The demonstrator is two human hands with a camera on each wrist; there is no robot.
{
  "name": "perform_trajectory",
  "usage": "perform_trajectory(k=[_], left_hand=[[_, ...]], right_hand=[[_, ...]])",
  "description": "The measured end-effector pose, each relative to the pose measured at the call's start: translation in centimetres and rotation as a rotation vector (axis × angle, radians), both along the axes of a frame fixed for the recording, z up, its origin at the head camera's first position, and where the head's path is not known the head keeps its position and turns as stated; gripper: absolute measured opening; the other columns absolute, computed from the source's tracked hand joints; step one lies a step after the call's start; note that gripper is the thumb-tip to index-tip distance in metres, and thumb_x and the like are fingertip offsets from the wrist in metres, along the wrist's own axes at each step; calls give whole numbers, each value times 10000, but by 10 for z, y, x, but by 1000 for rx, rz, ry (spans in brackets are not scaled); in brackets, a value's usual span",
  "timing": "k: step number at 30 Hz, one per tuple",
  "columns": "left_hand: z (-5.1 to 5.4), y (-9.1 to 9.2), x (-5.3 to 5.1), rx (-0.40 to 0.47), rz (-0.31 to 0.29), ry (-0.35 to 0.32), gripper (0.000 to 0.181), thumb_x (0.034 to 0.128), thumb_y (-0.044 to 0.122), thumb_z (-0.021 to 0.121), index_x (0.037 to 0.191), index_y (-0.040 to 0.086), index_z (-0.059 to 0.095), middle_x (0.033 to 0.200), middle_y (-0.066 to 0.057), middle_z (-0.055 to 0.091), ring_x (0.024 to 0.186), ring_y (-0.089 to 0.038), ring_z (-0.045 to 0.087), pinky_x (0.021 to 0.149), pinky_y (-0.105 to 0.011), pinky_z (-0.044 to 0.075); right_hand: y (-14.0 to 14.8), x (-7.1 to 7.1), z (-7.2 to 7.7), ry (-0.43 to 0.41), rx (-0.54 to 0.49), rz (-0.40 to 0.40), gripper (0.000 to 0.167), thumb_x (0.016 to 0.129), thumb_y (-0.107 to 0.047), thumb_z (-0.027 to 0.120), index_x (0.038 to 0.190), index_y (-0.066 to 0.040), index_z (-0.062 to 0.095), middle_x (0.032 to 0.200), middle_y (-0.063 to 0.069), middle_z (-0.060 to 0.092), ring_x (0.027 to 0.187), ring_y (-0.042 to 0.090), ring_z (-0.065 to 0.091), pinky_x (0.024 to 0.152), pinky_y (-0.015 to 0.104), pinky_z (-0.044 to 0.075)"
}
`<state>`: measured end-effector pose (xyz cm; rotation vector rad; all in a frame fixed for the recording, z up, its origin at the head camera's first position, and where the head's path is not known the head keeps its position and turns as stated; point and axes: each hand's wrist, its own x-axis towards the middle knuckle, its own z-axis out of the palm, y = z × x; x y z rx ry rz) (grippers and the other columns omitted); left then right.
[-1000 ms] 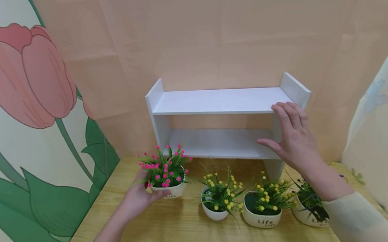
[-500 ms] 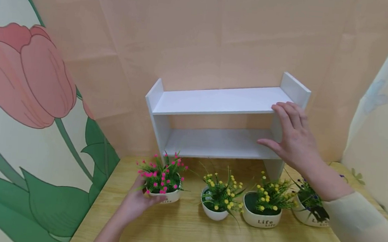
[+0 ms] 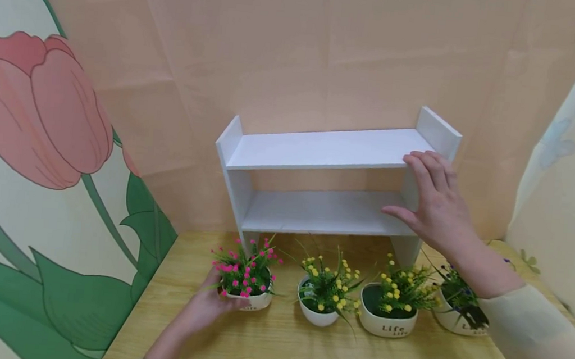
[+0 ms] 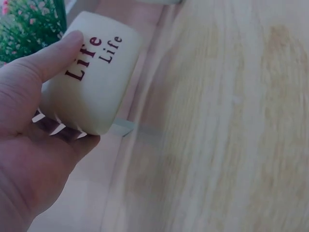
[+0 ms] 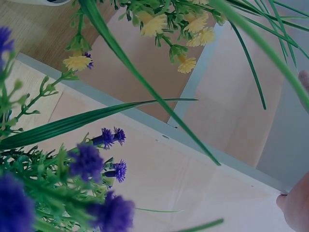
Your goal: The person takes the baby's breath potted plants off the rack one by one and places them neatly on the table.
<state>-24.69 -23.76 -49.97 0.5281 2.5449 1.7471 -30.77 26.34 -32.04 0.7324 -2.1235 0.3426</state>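
My left hand [image 3: 205, 306] grips an oval cream pot [image 3: 259, 301] with pink flowers, low by the shelf's left leg. In the left wrist view the thumb lies across the front of this pot [image 4: 104, 79], beside the dark "Life" lettering, and the fingers curl round its other side. Whether its base touches the table cannot be told. My right hand [image 3: 437, 208] rests at the right end of the white two-tier shelf [image 3: 320, 151], fingertips on the top board's front edge and thumb stretched out to the left. Only bits of that hand [image 5: 295, 205] show in the right wrist view.
A round white pot [image 3: 318, 318] and an oval pot [image 3: 387, 327], both with yellow flowers, stand on the wooden table [image 3: 253, 351] before the shelf. A purple-flowered pot [image 3: 451, 319] is partly hidden behind the right forearm. A pinkish cloth backdrop [image 3: 287, 50] hangs behind.
My left hand has lowered the pink-flowered pot, first shifting it left, then slightly back right. The right hand and the shelf have stayed in place.
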Motion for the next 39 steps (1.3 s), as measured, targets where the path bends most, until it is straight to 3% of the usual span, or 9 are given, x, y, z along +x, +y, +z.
perform_trajectory(k=[4,10,17,20,23,28,34,39], left_hand=[[-3,1,-1,32,-22,-46,955,857,135,960,1616,295,402,1635,-50,514,1521,-336,495,1205,-433,448],[-7,2,-3,13,-15,-42,968,836,138,975,1621,267,424,1626,-96,530,1503,-380,511,1194,-461,463],[-14,3,-6,42,-47,-43,955,834,78,963,1607,185,411,1606,-162,535,1481,-405,530,1131,-344,516],[-17,5,-8,142,-115,-79,994,853,-21,917,1658,163,363,1644,-234,473,1497,-457,496,1115,-374,536],[-20,6,-9,148,-132,-87,1031,856,-25,912,1685,167,330,1666,-245,447,1507,-474,479,1139,-458,521],[-20,8,-6,-19,-20,-51,1020,832,212,985,1654,199,382,1663,-144,484,1535,-448,450,1225,-556,395],[-22,9,-6,-26,-7,-49,1032,824,222,997,1652,186,382,1658,-133,494,1524,-428,473,1224,-566,400],[-23,8,-5,-89,26,-69,1089,852,319,985,1685,145,305,1668,-194,478,1547,-466,426,1259,-639,304]], right_hand=[[0,0,1,1,2,1,1167,954,-925,394,1651,10,350,1639,271,349,1542,486,263,1343,478,147],[0,-1,2,7,6,2,1163,959,-922,397,1651,12,351,1640,272,350,1543,486,266,1343,482,149],[-1,0,2,-6,0,-4,1173,950,-929,395,1645,14,355,1632,274,354,1545,489,263,1345,488,144],[-1,0,2,-10,-3,-5,1177,946,-932,395,1642,17,359,1631,275,357,1545,492,264,1345,491,143],[-1,1,2,-13,-5,-3,1175,944,-932,401,1643,12,361,1633,268,355,1545,487,263,1345,485,147],[-1,2,2,-18,-7,-1,1172,943,-930,410,1644,9,366,1634,262,354,1542,482,263,1342,483,160],[-1,2,1,-34,-4,-13,1180,935,-933,407,1651,3,353,1641,264,343,1551,482,252,1345,490,151],[0,0,2,-45,-1,-27,1197,920,-943,406,1660,-5,340,1642,268,337,1569,478,235,1352,488,128]])
